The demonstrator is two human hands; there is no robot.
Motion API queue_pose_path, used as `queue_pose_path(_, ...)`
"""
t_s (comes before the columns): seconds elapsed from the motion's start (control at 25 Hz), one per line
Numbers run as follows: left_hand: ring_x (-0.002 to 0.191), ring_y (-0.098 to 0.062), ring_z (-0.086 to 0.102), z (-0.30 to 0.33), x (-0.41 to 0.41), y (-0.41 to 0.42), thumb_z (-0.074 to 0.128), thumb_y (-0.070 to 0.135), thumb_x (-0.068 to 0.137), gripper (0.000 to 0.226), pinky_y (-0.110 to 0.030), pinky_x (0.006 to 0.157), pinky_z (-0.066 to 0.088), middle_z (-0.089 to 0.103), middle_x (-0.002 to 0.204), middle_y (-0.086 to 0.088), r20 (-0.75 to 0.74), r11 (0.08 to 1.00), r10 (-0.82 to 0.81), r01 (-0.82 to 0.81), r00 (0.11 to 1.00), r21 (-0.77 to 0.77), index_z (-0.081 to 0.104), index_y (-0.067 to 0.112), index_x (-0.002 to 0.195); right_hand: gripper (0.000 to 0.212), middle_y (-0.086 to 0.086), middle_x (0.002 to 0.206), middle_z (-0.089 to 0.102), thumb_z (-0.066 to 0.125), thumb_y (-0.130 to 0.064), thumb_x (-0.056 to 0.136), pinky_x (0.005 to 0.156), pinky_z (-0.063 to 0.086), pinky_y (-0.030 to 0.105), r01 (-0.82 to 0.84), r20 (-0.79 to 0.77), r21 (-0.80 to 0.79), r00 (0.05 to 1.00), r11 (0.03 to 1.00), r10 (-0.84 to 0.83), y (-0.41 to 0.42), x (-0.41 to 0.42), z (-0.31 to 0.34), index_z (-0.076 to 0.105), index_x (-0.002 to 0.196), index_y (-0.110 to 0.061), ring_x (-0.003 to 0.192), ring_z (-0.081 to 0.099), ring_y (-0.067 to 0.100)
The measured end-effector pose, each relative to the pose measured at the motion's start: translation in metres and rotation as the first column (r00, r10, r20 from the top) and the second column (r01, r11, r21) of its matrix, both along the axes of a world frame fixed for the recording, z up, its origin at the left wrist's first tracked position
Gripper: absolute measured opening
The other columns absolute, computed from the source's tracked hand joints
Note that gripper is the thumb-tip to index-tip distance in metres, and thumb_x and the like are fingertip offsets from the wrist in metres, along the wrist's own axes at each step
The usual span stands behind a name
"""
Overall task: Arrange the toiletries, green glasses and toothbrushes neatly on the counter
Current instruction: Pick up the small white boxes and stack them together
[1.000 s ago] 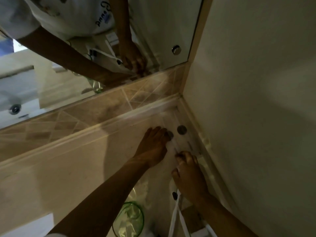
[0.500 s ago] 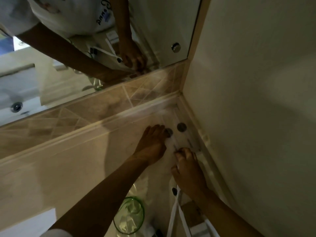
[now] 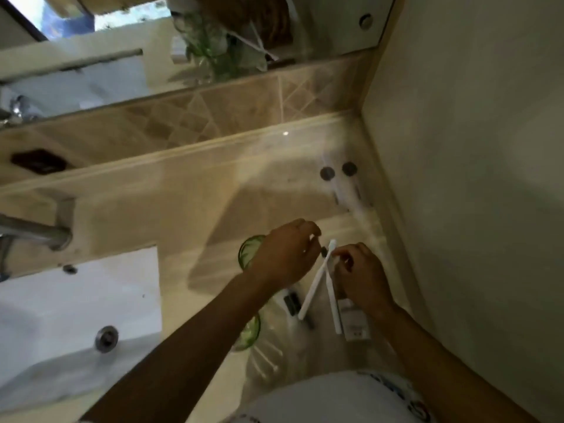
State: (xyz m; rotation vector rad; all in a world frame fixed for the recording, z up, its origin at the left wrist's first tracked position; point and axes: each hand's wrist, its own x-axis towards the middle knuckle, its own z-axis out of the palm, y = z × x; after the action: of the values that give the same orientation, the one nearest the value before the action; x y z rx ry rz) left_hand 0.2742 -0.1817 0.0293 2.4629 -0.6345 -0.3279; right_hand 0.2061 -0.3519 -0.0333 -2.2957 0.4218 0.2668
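Head view, looking down on a beige bathroom counter (image 3: 189, 215) in a corner beside a pale wall (image 3: 473, 178). Two white toothbrushes (image 3: 317, 279) were seen crossed over each other, their upper ends pinched between the fingertips of both hands. The right hand (image 3: 363, 276) was closed narrowly on the brush ends from the wall side; the left hand (image 3: 283, 254) was closed on them from the other side, though which brush each hand gripped could not be told. One green glass (image 3: 250, 248) stood partly hidden behind the left hand, and a second green glass (image 3: 248, 331) showed under the left forearm. Two dark-capped toiletry bottles (image 3: 338, 172) lay side by side near the back corner, well apart from the hands. A white sink basin (image 3: 76, 315) lay to the left. The step was judged to be best done by uncrossing the brushes and laying them parallel, clear of the glasses so that neither was knocked.
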Motion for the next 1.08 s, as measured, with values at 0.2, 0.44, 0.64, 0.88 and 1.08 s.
queue_pose_path(0.2, 0.075, -0.016, 0.066, -0.018, -0.107, 0.002, 0.058, 0.023, 0.091, 0.016, -0.028, 0.066, 0.048, 0.072, 0.088, -0.003, -0.295, 0.94, 0.29, -0.329, 0.91, -0.09, 0.07, 0.016, 0.1, 0.011, -0.001, 0.1, 0.066, 0.064, -0.02, 0.091, 0.081, 0.056, 0.033, -0.001, 0.007, 0.014, 1.0, 1.0, 0.001, 0.01, -0.058, -0.01, 0.068, 0.101, -0.018, 0.091, 0.063, 0.016)
queue_pose_path(0.44, 0.067, -0.016, 0.071, -0.06, -0.178, 0.034, 0.058, 0.023, 0.084, 0.012, -0.044, 0.069, 0.061, 0.072, 0.082, 0.0, -0.624, 0.752, 0.484, -0.656, 0.614, -0.063, 0.068, 0.027, 0.089, 0.018, -0.005, 0.096, 0.064, 0.063, -0.009, 0.086, 0.069, 0.043, 0.014, -0.152, -0.106, 0.043, 0.982, 0.987, 0.156, 0.033, -0.107, -0.007, 0.067, 0.098, -0.022, 0.081, 0.059, 0.004)
queue_pose_path(0.64, 0.063, -0.016, 0.07, -0.068, -0.214, 0.073, 0.058, 0.014, 0.09, 0.015, -0.036, 0.063, 0.06, 0.073, 0.074, -0.004, -0.701, 0.666, 0.532, -0.746, 0.475, -0.001, 0.07, 0.018, 0.082, 0.011, -0.007, 0.094, 0.067, 0.064, -0.019, 0.089, 0.065, 0.041, 0.011, -0.259, -0.228, 0.106, 0.933, 0.96, 0.278, 0.058, -0.127, -0.009, 0.068, 0.097, -0.024, 0.081, 0.059, 0.002)
queue_pose_path(0.88, 0.059, -0.024, 0.071, -0.083, -0.234, 0.137, 0.058, 0.011, 0.087, 0.012, -0.048, 0.065, 0.062, 0.073, 0.07, -0.007, -0.666, 0.37, 0.698, -0.929, 0.264, 0.02, 0.069, 0.014, 0.085, 0.025, 0.001, 0.105, 0.071, 0.062, -0.018, 0.09, 0.069, 0.04, 0.004, -0.424, -0.251, 0.22, 0.846, 0.879, 0.471, 0.123, -0.128, -0.014, 0.069, 0.114, -0.015, 0.092, 0.064, 0.01)
queue_pose_path(1.08, 0.073, -0.022, 0.071, -0.09, -0.221, 0.172, 0.058, 0.026, 0.09, 0.024, -0.044, 0.074, 0.059, 0.072, 0.082, -0.003, -0.538, 0.369, 0.79, -0.929, 0.293, 0.036, 0.057, 0.023, 0.114, 0.026, 0.005, 0.078, 0.064, 0.057, -0.005, 0.089, 0.051, 0.047, 0.021, -0.214, -0.384, 0.444, 0.832, 0.87, 0.401, 0.186, -0.119, -0.003, 0.057, 0.109, -0.022, 0.059, 0.06, 0.011)
